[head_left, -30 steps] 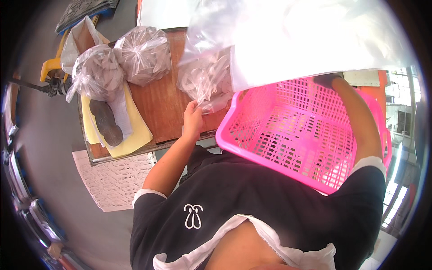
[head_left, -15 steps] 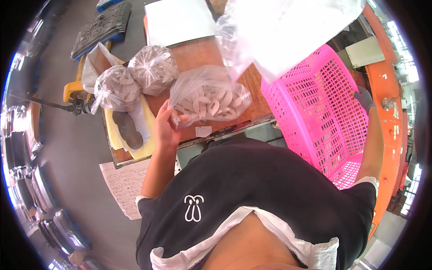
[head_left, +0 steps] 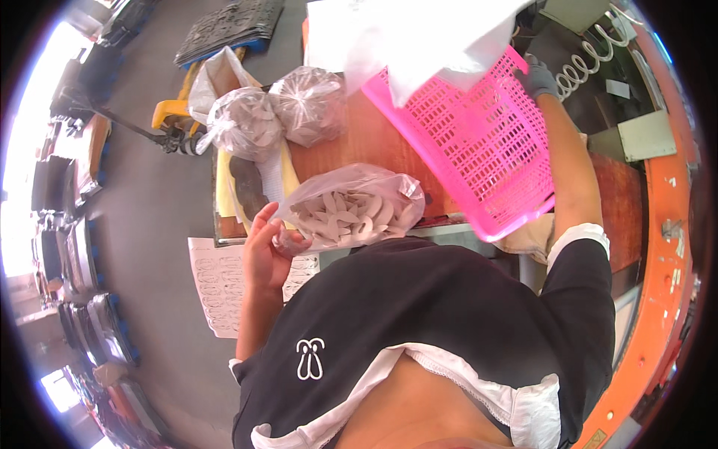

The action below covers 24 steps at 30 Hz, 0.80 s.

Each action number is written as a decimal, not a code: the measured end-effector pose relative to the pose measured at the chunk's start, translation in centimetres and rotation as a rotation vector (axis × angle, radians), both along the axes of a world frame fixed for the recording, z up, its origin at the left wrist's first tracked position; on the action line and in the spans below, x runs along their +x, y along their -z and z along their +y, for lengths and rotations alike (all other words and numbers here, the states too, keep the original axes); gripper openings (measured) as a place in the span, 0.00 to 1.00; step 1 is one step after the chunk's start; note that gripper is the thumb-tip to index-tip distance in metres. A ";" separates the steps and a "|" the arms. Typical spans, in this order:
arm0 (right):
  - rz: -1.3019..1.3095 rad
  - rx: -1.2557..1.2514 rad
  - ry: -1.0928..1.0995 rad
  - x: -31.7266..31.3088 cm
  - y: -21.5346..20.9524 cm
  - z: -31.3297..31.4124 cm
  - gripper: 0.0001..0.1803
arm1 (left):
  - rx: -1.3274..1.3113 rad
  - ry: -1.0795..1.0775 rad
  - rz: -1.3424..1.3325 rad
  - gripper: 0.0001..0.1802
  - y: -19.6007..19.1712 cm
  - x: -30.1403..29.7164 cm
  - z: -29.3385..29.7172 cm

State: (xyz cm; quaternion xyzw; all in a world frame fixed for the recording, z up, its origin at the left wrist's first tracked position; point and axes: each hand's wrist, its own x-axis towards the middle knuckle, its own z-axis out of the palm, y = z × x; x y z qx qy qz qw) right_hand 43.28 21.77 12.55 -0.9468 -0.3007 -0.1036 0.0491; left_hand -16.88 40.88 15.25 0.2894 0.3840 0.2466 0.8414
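Observation:
My bare left hand pinches the gathered edge of a clear plastic bag at the near edge of the table. Inside the bag lie many pale, crescent-shaped flat pieces. My right hand, in a grey glove, grips the far right rim of a pink slotted plastic basket. The basket is tilted over the right part of the table, and no contents show in it. White plastic sheeting overlaps its far end.
Two filled clear bags, one nearer and one farther, stand at the table's left. A dark sole-shaped piece lies beside them on yellow sheets. A printed sheet hangs low at left. An orange frame and a coiled hose are at right.
The basket has swung left and away from my body, over the table, with my right hand on it. My left hand and the bag of pieces have come nearer to my body.

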 end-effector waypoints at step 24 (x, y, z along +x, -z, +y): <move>1.446 0.810 -0.454 -31.0 -1.1 3.0 0.08 | 0.625 0.091 0.069 0.16 -2.2 1.5 5.2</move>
